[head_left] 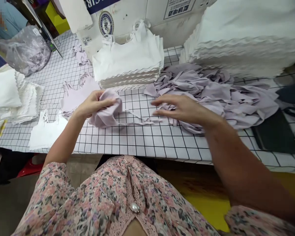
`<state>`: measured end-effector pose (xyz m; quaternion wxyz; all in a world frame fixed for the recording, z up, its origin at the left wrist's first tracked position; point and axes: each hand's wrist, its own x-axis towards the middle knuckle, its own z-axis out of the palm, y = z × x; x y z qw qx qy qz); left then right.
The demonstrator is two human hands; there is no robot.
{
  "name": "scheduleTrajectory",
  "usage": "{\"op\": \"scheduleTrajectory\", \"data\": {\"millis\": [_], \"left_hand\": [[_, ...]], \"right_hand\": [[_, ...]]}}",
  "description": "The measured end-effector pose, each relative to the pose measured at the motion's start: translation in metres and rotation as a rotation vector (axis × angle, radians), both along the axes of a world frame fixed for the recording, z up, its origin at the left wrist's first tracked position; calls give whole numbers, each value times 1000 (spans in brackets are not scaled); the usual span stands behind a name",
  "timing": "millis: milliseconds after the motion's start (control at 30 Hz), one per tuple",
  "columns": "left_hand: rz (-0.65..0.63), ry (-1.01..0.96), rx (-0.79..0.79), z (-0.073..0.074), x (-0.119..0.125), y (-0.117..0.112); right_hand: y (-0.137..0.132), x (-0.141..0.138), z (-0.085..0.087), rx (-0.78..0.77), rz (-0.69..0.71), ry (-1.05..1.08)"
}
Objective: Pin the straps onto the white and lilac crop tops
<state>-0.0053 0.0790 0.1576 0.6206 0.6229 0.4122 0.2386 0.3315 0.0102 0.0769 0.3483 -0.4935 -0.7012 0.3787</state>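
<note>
Clenching a crumpled wad of thin lilac fabric (105, 113) in the left hand (94, 105), fingers curling closely round the soft folds, just left of the lilac heap (216, 93), with a narrow lilac strap (140, 120) trailing from the wad toward the heap across the bench (137, 142) and its white cloth ruled with a black grid. Spreading the right hand (184, 109) wide open, fingers slightly arched and grasping nothing, over the near edge of the heap, the fingertips (157, 103) hovering at the loose lilac pieces, though whether touching them staying hard to tell. Sprawling in matte, limp, overlapping folds and strips, the heap occupying the bench's right side.

Rising beyond the heap, a tall white stack (245, 42) showing wavy, scalloped edges layer upon layer. Sitting left of the heap's far end, a lower white stack (127, 62) with looped straps standing up. Lying further left of the heap, a flat lilac stack (78, 96) with strap ends, a single white strapped piece (48, 131), and a scalloped white pile (22, 98). Slumping well left of the heap, a crinkled translucent plastic bag (24, 50) holding pale fabric. Lying right of the heap, a flat black pad (275, 132), its surface smooth and dull.
</note>
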Motion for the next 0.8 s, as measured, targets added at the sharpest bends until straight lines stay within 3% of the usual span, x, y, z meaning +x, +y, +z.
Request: {"op": "scheduleTrajectory", "data": {"millis": [67,167,233,300,367,400,533,600,667,800], "left_hand": [[-229,52,2,18,20,-6],[-408,128,-21,46,37,-10],[-311,178,-55,60,33,-5],[-69,203,-72,67,18,3],[112,230,-49,68,-2,12],[116,245,-24,68,-12,15],[-205,130,159,66,-39,21],[-248,7,213,66,-46,23],[-261,-24,205,63,-51,26],[-373,133,149,47,-57,30]], "right_hand": [[16,-34,11,35,21,83],[34,-75,40,-70,341,356],[37,-87,60,-177,501,432],[33,-87,74,-214,480,458],[30,-76,80,-223,383,454],[30,-69,80,-247,357,420],[40,-39,66,-381,382,22],[43,-26,59,-395,376,-152],[40,-16,59,-378,345,-181],[30,0,70,-301,219,-22]]}}
